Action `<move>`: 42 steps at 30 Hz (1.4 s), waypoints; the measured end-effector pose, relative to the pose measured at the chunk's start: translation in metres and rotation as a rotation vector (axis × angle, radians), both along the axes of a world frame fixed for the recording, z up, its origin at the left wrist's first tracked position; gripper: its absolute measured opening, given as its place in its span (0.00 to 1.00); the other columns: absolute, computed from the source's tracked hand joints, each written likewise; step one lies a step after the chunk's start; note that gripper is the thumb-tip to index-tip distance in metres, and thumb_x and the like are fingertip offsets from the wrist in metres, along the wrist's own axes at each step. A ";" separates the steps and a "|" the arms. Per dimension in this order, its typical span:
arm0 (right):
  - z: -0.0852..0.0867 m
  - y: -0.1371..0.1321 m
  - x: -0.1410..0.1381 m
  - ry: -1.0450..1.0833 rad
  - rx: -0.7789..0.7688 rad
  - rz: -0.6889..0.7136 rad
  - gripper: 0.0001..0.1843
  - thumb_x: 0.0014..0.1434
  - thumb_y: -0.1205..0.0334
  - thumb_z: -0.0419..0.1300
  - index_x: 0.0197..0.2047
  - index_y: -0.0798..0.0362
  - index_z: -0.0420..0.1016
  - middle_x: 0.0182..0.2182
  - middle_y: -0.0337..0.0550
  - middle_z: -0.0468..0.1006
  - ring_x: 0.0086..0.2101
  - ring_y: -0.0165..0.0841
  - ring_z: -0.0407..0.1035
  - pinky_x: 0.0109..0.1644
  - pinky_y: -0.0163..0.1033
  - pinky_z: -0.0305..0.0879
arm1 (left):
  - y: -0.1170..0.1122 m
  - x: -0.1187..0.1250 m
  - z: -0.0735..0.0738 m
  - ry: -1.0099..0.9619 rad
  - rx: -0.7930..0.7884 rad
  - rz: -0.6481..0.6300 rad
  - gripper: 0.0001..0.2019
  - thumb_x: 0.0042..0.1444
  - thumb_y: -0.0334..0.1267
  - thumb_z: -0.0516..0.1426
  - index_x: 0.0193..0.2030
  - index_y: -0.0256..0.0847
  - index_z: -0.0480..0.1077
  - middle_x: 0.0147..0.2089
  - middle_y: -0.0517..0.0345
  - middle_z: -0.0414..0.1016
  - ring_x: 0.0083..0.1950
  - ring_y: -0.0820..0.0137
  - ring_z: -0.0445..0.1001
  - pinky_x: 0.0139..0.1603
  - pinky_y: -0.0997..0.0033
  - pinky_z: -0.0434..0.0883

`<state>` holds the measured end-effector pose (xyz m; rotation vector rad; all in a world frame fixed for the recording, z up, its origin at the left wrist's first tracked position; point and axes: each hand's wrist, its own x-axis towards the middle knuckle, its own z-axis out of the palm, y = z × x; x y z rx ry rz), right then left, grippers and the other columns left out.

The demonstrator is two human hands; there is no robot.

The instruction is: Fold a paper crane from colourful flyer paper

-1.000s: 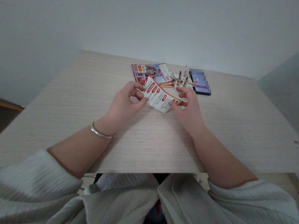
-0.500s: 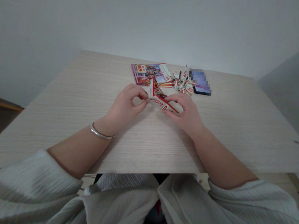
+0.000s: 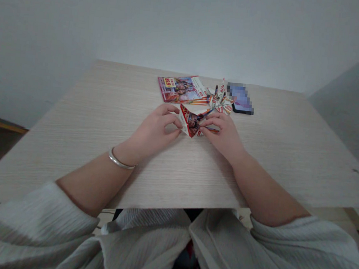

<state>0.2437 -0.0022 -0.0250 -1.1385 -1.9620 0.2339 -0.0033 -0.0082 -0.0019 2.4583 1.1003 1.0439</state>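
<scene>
Mid-table, between your two hands: the folded paper [image 3: 190,121], pinched from both sides.

Your left hand [image 3: 155,129] nips its left edge with fingers narrowed; your right hand [image 3: 222,132] grips the right side just as tightly; the fold's point aims toward you, its long axis running hand to hand; both hands equally near; the flyer [image 3: 180,87], folded paper shapes [image 3: 220,100] and phone [image 3: 242,100] lie just beyond; bare table [image 3: 90,114] opens left and toward you.
</scene>
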 end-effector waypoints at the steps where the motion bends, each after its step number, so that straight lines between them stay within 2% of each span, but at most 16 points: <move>1: -0.002 0.001 0.000 0.003 -0.012 -0.008 0.02 0.56 0.65 0.69 0.34 0.48 0.83 0.40 0.45 0.80 0.45 0.41 0.76 0.56 0.53 0.71 | -0.001 0.001 0.001 0.000 0.006 -0.016 0.05 0.62 0.34 0.59 0.37 0.40 0.77 0.55 0.50 0.73 0.60 0.63 0.74 0.66 0.58 0.71; 7: -0.006 0.003 -0.004 0.017 -0.174 0.006 0.02 0.55 0.66 0.68 0.32 0.49 0.83 0.40 0.46 0.79 0.44 0.40 0.74 0.54 0.51 0.72 | -0.005 0.005 0.004 0.001 -0.009 -0.126 0.05 0.63 0.34 0.58 0.38 0.39 0.76 0.52 0.51 0.78 0.54 0.65 0.77 0.60 0.62 0.74; 12: -0.003 0.002 -0.007 0.070 -0.267 -0.033 0.04 0.53 0.65 0.69 0.31 0.49 0.77 0.38 0.44 0.79 0.42 0.39 0.74 0.51 0.49 0.72 | -0.006 0.007 0.005 -0.030 -0.068 -0.040 0.01 0.59 0.33 0.60 0.38 0.39 0.71 0.49 0.51 0.79 0.53 0.63 0.76 0.60 0.58 0.74; 15: -0.002 0.001 -0.009 0.105 -0.337 -0.090 0.09 0.51 0.63 0.69 0.31 0.49 0.72 0.35 0.42 0.77 0.36 0.36 0.73 0.44 0.46 0.72 | -0.005 0.008 0.003 -0.076 -0.120 0.013 0.08 0.56 0.33 0.61 0.43 0.40 0.70 0.49 0.52 0.77 0.53 0.62 0.75 0.58 0.57 0.76; 20: 0.000 -0.001 -0.010 0.182 -0.399 -0.144 0.16 0.48 0.59 0.71 0.35 0.48 0.68 0.35 0.40 0.77 0.34 0.35 0.73 0.40 0.44 0.71 | -0.004 0.008 -0.003 -0.170 -0.195 -0.022 0.23 0.56 0.33 0.60 0.59 0.41 0.67 0.62 0.49 0.68 0.48 0.68 0.75 0.51 0.63 0.80; 22: 0.002 -0.002 -0.010 0.160 -0.396 -0.171 0.16 0.47 0.58 0.71 0.34 0.49 0.68 0.35 0.41 0.77 0.35 0.36 0.73 0.42 0.46 0.71 | -0.004 0.008 -0.004 -0.121 -0.185 -0.035 0.23 0.57 0.33 0.60 0.60 0.42 0.68 0.63 0.48 0.67 0.53 0.66 0.75 0.52 0.62 0.80; 26: 0.004 -0.004 -0.009 0.104 -0.406 -0.213 0.16 0.48 0.56 0.72 0.36 0.49 0.70 0.34 0.41 0.77 0.34 0.36 0.72 0.42 0.47 0.71 | -0.004 0.007 -0.004 -0.011 -0.141 -0.051 0.20 0.59 0.31 0.59 0.59 0.42 0.71 0.64 0.47 0.67 0.64 0.60 0.70 0.61 0.58 0.77; 32: 0.003 -0.002 -0.009 0.331 -0.440 -0.127 0.23 0.48 0.59 0.70 0.47 0.49 0.68 0.36 0.39 0.79 0.28 0.30 0.71 0.35 0.41 0.71 | -0.003 0.007 -0.004 -0.021 -0.133 0.002 0.23 0.56 0.28 0.59 0.60 0.39 0.68 0.63 0.47 0.70 0.66 0.59 0.69 0.68 0.54 0.72; 35: 0.002 0.000 -0.008 0.346 -0.480 -0.081 0.21 0.49 0.57 0.70 0.46 0.50 0.72 0.37 0.40 0.80 0.29 0.30 0.72 0.37 0.41 0.73 | -0.001 0.007 -0.005 -0.036 -0.126 0.010 0.24 0.56 0.28 0.59 0.61 0.41 0.66 0.65 0.48 0.70 0.67 0.59 0.69 0.69 0.53 0.71; 38: 0.001 0.002 -0.006 0.326 -0.535 -0.035 0.17 0.49 0.55 0.70 0.41 0.51 0.77 0.39 0.42 0.81 0.29 0.30 0.72 0.40 0.43 0.74 | 0.000 0.007 -0.007 -0.074 -0.153 0.018 0.26 0.57 0.29 0.58 0.63 0.41 0.63 0.64 0.48 0.71 0.65 0.60 0.71 0.67 0.54 0.72; 42: -0.001 0.001 -0.004 0.345 -0.571 0.054 0.16 0.51 0.58 0.69 0.45 0.51 0.79 0.44 0.44 0.82 0.35 0.32 0.75 0.47 0.46 0.76 | -0.001 0.007 -0.006 -0.116 -0.228 -0.014 0.29 0.56 0.30 0.57 0.66 0.38 0.60 0.59 0.46 0.72 0.57 0.62 0.75 0.58 0.57 0.76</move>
